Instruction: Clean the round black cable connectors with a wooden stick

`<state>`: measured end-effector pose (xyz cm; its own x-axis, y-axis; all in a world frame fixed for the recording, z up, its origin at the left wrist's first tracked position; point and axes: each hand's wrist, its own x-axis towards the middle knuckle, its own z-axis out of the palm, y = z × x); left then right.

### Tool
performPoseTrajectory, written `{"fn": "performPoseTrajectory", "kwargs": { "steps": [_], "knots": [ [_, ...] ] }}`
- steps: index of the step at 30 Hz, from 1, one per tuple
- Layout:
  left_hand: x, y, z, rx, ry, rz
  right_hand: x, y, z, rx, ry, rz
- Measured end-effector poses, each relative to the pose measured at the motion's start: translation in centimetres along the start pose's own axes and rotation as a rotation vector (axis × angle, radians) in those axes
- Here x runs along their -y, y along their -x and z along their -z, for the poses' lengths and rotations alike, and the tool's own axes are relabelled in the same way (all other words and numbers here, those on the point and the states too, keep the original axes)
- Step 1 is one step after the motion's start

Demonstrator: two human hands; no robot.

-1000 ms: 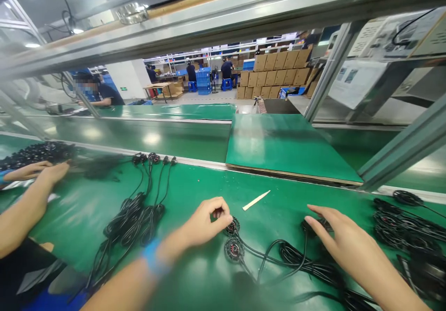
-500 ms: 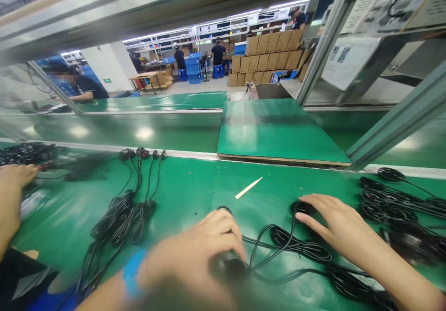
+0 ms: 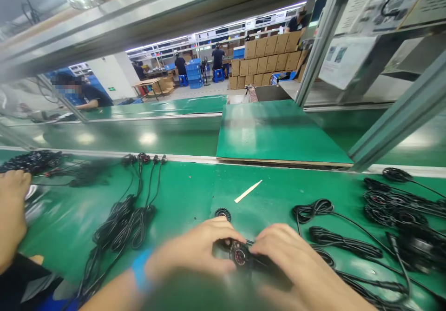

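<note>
Both of my hands meet low in the middle of the green bench. My left hand (image 3: pixel 195 253), with a blue band at the wrist, and my right hand (image 3: pixel 285 255) together grip a small round black part with a red centre (image 3: pixel 239 255); its black cable trails off to the right. A second round black part (image 3: pixel 222 214) lies just beyond my fingers. A pale flat stick (image 3: pixel 248 191) rests farther back on the bench.
Coiled black cables (image 3: pixel 128 218) with plugs lie to the left, more cables (image 3: pixel 334 236) and round parts (image 3: pixel 400 208) to the right. Another person's hand (image 3: pixel 12 208) rests at the far left by a pile of parts. A raised green board (image 3: pixel 278 134) sits behind.
My right hand has come in from the cables on the right to join my left hand. Both now hold the round part, where before only the left covered it.
</note>
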<state>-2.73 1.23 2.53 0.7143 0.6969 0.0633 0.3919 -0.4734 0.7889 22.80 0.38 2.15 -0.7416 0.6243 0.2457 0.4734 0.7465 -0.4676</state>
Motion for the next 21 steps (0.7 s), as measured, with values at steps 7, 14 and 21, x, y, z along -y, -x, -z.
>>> {"fn": "performPoseTrajectory", "kwargs": {
  "steps": [7,14,21],
  "knots": [
    [-0.1,-0.2,-0.2,-0.091,0.206,0.085,-0.3,-0.5,-2.9,-0.339,0.032,0.127],
    [-0.1,-0.2,-0.5,-0.103,0.237,0.034,0.0,-0.9,-3.2,-0.355,0.024,0.158],
    [0.3,0.1,-0.8,-0.066,0.262,0.021,-0.2,-0.9,-4.0,-0.276,0.091,0.179]
  ]
}}
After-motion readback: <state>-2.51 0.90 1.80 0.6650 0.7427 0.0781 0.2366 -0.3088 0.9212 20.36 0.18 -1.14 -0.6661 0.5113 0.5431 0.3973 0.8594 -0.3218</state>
